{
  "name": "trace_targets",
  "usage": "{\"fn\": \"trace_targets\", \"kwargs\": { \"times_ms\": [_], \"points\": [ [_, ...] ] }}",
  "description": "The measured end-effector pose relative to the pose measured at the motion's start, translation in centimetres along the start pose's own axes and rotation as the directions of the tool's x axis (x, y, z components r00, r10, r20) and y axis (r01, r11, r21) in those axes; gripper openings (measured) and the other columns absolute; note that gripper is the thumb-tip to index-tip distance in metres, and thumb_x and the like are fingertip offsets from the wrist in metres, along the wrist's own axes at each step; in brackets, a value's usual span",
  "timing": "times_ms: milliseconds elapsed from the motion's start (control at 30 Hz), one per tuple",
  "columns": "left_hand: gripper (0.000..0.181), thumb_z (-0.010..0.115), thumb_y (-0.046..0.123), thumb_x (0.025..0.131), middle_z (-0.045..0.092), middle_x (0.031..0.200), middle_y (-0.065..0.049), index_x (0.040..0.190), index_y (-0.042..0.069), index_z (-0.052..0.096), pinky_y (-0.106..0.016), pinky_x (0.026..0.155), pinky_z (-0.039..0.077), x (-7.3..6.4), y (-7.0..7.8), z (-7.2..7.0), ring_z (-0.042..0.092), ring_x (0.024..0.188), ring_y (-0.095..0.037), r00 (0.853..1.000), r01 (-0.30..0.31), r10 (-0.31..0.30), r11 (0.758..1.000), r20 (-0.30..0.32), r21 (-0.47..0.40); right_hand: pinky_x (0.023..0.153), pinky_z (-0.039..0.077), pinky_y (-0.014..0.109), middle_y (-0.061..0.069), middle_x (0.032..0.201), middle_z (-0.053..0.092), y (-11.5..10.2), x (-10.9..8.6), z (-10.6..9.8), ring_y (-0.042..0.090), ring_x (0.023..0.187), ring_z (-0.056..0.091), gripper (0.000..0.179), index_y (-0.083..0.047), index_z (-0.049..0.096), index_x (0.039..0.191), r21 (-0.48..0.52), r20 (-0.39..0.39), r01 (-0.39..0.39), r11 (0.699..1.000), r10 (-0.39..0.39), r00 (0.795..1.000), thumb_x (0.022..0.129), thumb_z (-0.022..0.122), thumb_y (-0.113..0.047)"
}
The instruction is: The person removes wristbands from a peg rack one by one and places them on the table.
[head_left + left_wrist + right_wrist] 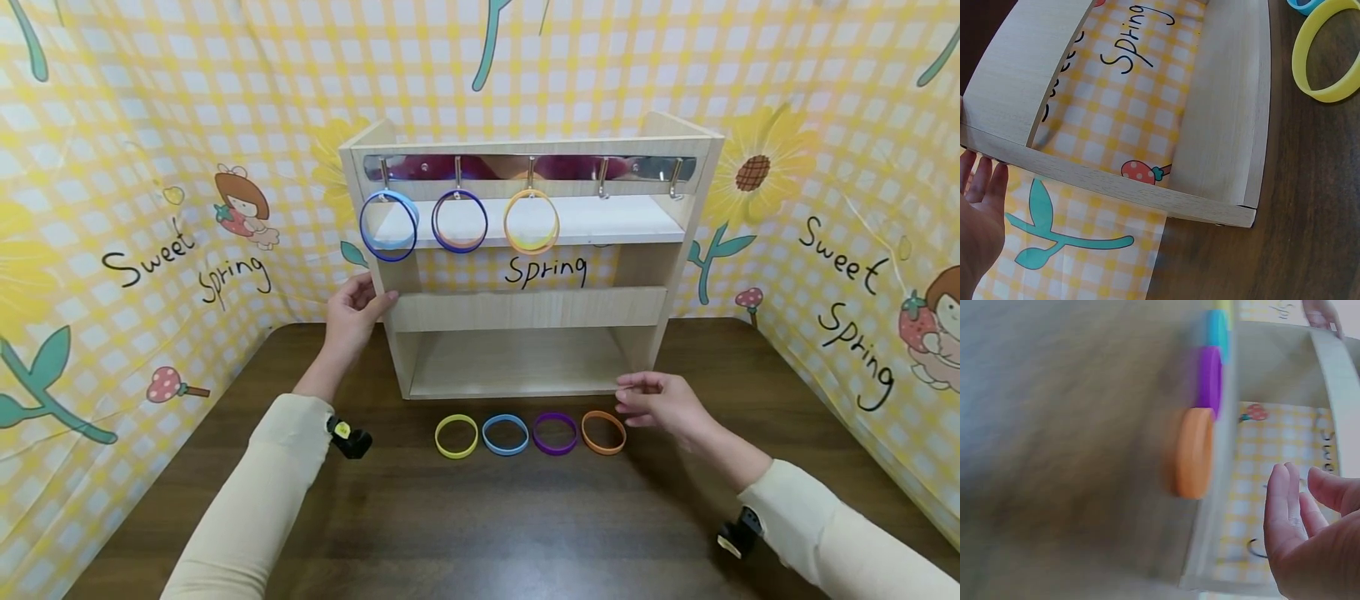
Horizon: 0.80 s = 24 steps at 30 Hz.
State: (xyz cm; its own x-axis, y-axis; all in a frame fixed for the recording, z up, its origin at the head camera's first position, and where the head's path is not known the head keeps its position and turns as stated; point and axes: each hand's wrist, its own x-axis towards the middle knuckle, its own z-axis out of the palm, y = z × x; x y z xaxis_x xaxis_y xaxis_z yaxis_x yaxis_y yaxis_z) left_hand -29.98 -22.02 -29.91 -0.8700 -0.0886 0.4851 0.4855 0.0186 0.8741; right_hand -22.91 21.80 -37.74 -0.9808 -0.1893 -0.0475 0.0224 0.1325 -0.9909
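Note:
A pale wooden shelf unit (525, 310) stands on the table. My left hand (351, 310) grips its left side panel, thumb on the front edge and fingers along the outer face. Beside the unit's lower right front corner hovers my right hand (660, 407), fingers loosely bent with nothing between them. In front of the unit lie a yellow band (437, 440), a light blue band (487, 442), a purple band (537, 442) and an orange band (587, 440) in a row. The orange one is nearest my right hand.
A metal hook rail (570, 167) crosses the unit's top. Dark blue and light blue rings (362, 227) hang at left, a dark blue ring (486, 225) with an orange one beside it, then orange and yellow rings (557, 225). Checked cloth (187, 100) surrounds the brown table (480, 533).

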Motion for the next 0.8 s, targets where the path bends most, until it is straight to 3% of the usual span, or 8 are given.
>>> {"fn": "trace_targets", "kwargs": {
  "times_ms": [200,500,700,800],
  "points": [
    [0.026,0.069,-0.002,0.087,0.067,0.099,0.003,0.111,0.007,0.065,-0.02,0.074,0.052,0.1,-0.1,0.1,0.062,0.092,-0.012,1.0,0.003,-0.003,1.0,0.003,-0.005,0.077,0.056,0.036,0.004,0.101,0.066,-2.1,0.6,0.8,0.022,0.092,0.068,0.038,0.012,0.052,0.126,0.045,-0.008,0.073,0.996,-0.072,0.997,0.095,0.063,-0.006],
    [0.028,0.068,-0.001,0.087,0.066,0.1,0.003,0.115,0.003,0.064,-0.021,0.074,0.052,-0.1,-0.1,0.0,0.062,0.093,-0.012,1.0,-0.005,0.005,1.0,0.015,0.01,0.078,0.055,0.036,0.002,0.097,0.069,-5.9,1.6,2.5,0.018,0.09,0.068,0.031,0.006,0.057,0.121,0.155,-0.031,0.142,0.978,-0.139,0.99,0.093,0.065,-0.006],
    [0.03,0.068,0.0,0.088,0.066,0.101,0.003,0.117,0.001,0.063,-0.021,0.075,0.052,0.0,-0.1,-0.1,0.062,0.093,-0.013,1.0,-0.004,0.004,1.0,0.014,0.014,0.078,0.055,0.034,0.01,0.103,0.068,-8.6,2.1,3.5,0.02,0.091,0.068,0.045,0.013,0.047,0.13,0.21,-0.044,0.181,0.961,-0.175,0.983,0.093,0.065,-0.006],
    [0.03,0.068,0.0,0.088,0.066,0.101,0.003,0.117,0.002,0.063,-0.021,0.076,0.052,0.0,-0.2,-0.1,0.062,0.094,-0.013,1.0,-0.001,0.001,1.0,0.012,0.004,0.078,0.055,0.034,0.015,0.108,0.067,-9.9,2.4,4.1,0.019,0.091,0.068,0.044,0.012,0.047,0.13,0.249,-0.06,0.202,0.947,-0.193,0.979,0.094,0.064,-0.006]
  ]
}}
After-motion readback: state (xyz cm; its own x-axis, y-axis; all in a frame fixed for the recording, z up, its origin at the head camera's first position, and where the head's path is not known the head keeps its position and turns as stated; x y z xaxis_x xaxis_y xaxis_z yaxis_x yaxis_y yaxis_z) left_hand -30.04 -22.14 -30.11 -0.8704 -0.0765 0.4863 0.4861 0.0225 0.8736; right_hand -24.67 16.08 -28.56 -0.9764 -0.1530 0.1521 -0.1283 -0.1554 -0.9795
